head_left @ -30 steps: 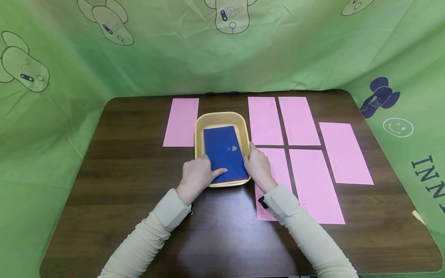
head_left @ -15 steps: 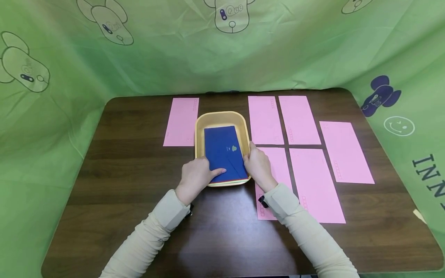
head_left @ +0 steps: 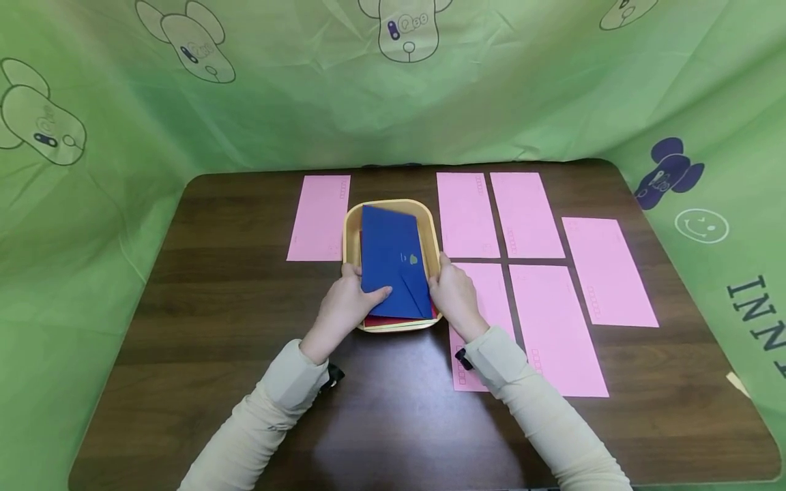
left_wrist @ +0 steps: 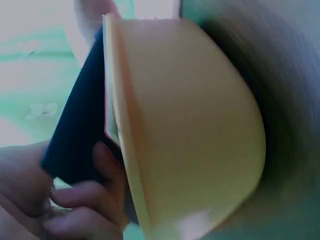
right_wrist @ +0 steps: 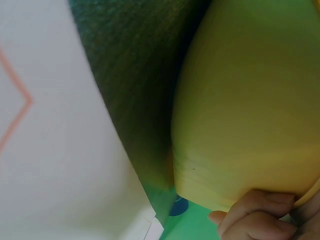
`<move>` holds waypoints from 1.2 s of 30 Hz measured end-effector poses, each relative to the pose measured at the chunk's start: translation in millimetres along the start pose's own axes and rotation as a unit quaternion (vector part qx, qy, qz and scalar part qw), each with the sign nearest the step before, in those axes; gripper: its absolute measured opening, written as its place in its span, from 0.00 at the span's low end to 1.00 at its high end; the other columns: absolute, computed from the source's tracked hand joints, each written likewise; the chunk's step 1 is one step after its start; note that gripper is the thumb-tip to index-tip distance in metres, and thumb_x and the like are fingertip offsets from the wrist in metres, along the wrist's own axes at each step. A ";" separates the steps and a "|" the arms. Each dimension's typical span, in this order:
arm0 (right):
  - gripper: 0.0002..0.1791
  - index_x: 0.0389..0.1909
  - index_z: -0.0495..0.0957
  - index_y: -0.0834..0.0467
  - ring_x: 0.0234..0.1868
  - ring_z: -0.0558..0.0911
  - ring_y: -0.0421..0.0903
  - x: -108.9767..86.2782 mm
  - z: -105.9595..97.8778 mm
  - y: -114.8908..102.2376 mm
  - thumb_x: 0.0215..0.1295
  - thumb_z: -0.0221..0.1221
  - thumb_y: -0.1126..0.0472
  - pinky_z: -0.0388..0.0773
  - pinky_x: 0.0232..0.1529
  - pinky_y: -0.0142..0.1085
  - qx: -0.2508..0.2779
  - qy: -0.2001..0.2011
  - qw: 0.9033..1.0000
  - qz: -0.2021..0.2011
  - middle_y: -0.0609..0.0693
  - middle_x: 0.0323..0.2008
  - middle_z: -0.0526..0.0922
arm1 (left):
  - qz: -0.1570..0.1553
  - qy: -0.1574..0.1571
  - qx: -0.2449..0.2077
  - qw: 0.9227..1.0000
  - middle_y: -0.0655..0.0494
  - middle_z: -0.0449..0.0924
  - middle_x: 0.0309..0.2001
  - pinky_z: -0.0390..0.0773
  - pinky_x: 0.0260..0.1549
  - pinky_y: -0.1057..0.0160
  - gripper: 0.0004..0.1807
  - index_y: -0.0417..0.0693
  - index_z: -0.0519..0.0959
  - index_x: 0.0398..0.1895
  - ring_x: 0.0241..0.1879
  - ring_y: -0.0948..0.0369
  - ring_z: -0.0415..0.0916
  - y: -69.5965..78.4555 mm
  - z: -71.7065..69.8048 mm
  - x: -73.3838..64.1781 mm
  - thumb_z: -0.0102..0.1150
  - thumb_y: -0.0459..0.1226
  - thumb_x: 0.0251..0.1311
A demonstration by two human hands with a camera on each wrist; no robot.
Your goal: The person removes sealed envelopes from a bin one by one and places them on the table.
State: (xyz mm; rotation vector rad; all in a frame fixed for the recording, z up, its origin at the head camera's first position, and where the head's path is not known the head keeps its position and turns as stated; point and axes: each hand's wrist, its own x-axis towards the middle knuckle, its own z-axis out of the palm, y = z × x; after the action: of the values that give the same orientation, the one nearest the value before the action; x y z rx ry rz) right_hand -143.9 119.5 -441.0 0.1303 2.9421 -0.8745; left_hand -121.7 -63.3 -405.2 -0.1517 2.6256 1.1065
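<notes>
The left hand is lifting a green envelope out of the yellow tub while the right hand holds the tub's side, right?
Not quite: the envelope is dark blue, not green, as the head view shows. The rest holds: the left hand lifts it out of the yellow tub while the right hand holds the tub's side.

The blue envelope [head_left: 393, 262], which lay flat in the yellow tray [head_left: 431, 225] a second ago, now has its near end lifted and reaches farther toward the bench's far edge, its far end over the tray's far rim. The left hand [head_left: 344, 307] has moved from the tray's near left corner up along the envelope's left edge and now pinches it between thumb and fingers [left_wrist: 82, 195]. A red envelope [head_left: 383, 320] now shows underneath at the tray's near end.
</notes>
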 end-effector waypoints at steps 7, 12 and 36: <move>0.30 0.66 0.63 0.68 0.36 0.83 0.60 -0.6 -1.0 0.9 0.62 0.52 0.64 0.78 0.35 0.52 0.000 0.002 1.000 0.001 0.67 0.44 0.82 | -0.009 -0.085 -0.201 0.976 0.34 0.77 0.51 0.72 0.17 0.70 0.32 0.37 0.51 0.65 0.19 0.63 0.74 3.2 -3.2 -2.9 0.55 0.34 0.64; 0.31 0.67 0.61 0.68 0.33 0.81 0.58 -0.2 -1.8 1.6 0.63 0.52 0.64 0.77 0.32 0.50 0.002 -0.002 1.000 0.005 0.67 0.41 0.83 | -0.002 -0.095 -0.209 0.973 0.34 0.76 0.52 0.75 0.17 0.70 0.30 0.37 0.53 0.64 0.17 0.65 0.76 4.0 -10.1 -7.9 0.55 0.33 0.64; 0.29 0.66 0.62 0.69 0.38 0.83 0.59 -0.8 1.7 1.4 0.65 0.51 0.64 0.79 0.37 0.51 -0.004 -0.003 1.000 0.000 0.68 0.46 0.82 | -0.050 0.197 -0.244 0.948 0.46 0.68 0.63 0.69 0.28 0.75 0.26 0.53 0.56 0.73 0.31 0.69 0.67 -81.0 -105.7 63.2 0.40 0.35 0.72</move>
State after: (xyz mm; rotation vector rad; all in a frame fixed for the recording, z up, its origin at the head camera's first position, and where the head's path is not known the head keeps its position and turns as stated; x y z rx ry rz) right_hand -142.9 119.7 -443.1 0.1264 2.9404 -0.8629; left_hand -188.6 -194.6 -409.5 -0.6623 2.5595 1.8309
